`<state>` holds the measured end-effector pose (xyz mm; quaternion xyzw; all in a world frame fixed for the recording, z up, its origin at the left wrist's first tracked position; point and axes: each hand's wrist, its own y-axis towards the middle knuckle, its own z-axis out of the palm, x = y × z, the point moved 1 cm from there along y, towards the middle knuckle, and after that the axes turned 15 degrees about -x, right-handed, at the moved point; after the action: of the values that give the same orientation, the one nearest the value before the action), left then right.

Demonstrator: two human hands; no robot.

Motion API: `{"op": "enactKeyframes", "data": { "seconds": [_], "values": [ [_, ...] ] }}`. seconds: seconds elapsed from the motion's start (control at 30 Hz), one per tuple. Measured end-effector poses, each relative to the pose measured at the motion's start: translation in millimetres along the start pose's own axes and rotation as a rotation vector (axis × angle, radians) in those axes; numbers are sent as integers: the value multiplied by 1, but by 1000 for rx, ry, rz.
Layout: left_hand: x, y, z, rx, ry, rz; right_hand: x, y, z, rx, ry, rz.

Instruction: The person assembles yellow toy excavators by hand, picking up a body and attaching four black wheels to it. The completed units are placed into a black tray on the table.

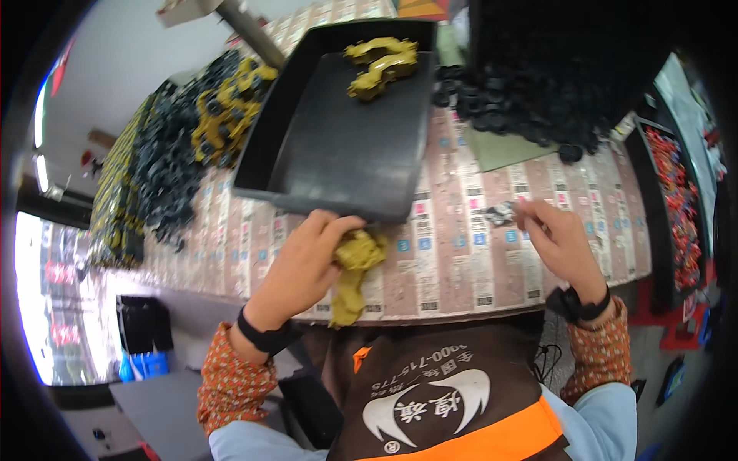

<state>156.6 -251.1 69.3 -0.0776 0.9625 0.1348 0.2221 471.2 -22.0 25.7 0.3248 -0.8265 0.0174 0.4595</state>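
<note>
My left hand (305, 257) is wrapped round a yellow painted metal casting (360, 257) shaped like a brake caliper. It holds the casting at the table's front edge, just below a black plastic tray (330, 165). Two similar yellow castings (383, 67) lie in the tray's far end. To the right, my right hand (555, 237) has its thumb and forefinger pinched together beside a small pile of silvery bits (501, 213) on the table. Whatever is between those fingertips is too small to make out.
Stacked dark castings (173, 142) and yellow castings (231, 111) crowd the table's left side. Many black round parts (523, 111) heap at the back right, partly on a greenish sheet (500, 150). A long black bin (653, 207) of small red and blue pieces stands at the right edge.
</note>
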Motion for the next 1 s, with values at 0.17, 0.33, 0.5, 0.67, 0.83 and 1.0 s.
{"op": "enactKeyframes", "data": {
  "seconds": [0.17,0.33,0.5,0.67,0.83,1.0],
  "values": [
    [-1,3,-2,-64,125,41,-80,89,-30,-397,-404,-281],
    [4,1,-4,-38,30,47,-175,191,-83,-603,-756,-125],
    [23,-41,-10,-297,-360,-300,-242,233,-81,-505,-665,151],
    [10,-49,-22,-580,-836,-472,-252,194,-58,-426,-789,23],
    [-37,-20,-7,-434,-1383,-548,-204,156,-19,-332,-599,-190],
    [-77,15,33,-167,-1596,-651,-134,119,22,-113,-458,-162]
  ]
}}
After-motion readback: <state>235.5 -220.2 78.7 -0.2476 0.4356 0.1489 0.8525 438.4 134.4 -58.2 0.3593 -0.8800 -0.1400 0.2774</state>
